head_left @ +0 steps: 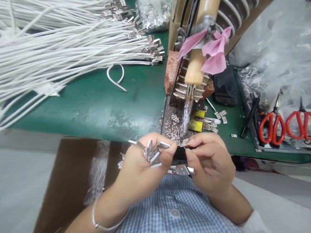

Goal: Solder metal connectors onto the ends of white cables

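Note:
My left hand [140, 171] is closed around several silver USB plugs [154, 156], which poke out between thumb and fingers. To its right, my right hand [213, 160] pinches a small flat metal piece [186, 142] between thumb and fingertips. The two hands' fingertips nearly meet at the table edge, with a thin strand between them. More USB plugs [182, 170] show lower down, between the hands. Just above the fingertips points the whitish tip of a soldering iron [194, 68], its wooden handle resting in a coil stand tied with pink cloth.
Bundles of white cables [85, 50] with USB ends cover the table's left. Solder crumbs [173, 124] lie under the iron, near a yellow sponge [197, 122]. At right are orange-handled snips [272, 129], a black box [224, 86] and plastic bags [282, 49]. A brick [171, 72] flanks the stand.

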`<control>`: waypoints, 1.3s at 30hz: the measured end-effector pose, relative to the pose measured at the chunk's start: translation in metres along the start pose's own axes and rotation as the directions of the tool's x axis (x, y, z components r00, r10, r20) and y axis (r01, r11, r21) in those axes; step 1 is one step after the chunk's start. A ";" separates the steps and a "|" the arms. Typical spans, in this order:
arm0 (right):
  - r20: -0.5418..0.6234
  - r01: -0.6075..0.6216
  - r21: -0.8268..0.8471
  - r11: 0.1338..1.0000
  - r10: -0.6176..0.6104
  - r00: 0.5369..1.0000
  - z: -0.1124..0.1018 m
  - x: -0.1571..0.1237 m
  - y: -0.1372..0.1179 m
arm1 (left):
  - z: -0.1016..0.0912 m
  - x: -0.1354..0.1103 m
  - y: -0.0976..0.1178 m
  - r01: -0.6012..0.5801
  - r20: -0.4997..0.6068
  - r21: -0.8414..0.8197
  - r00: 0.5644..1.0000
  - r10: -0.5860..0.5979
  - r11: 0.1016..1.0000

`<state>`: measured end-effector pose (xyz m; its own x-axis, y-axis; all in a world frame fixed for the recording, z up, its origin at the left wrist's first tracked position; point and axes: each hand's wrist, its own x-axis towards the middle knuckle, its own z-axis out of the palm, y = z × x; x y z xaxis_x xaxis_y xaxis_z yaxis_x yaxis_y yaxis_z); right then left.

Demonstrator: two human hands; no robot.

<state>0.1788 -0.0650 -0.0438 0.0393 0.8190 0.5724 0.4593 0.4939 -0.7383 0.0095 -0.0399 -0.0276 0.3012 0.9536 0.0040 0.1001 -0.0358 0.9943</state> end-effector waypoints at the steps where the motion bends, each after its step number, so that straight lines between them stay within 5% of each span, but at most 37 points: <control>1: -0.002 0.004 0.003 1.000 -0.004 1.000 0.000 0.000 0.000 | 0.000 0.000 0.000 -0.001 -0.002 -0.001 1.000 0.001 1.000; 25: -0.021 0.026 -0.051 0.998 -0.027 0.999 0.003 0.002 -0.002 | 0.004 -0.003 0.006 0.101 -0.026 -0.029 0.994 -0.102 0.994; 39: 0.074 0.039 -0.045 0.998 -0.036 0.997 -0.002 -0.005 -0.004 | 0.003 -0.007 0.001 0.122 0.017 0.002 0.992 -0.122 0.992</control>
<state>0.1781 -0.0720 -0.0431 -0.0426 0.8202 0.5705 0.4999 0.5119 -0.6987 0.0100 -0.0471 -0.0269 0.3028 0.9455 -0.1196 0.1386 0.0805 0.9871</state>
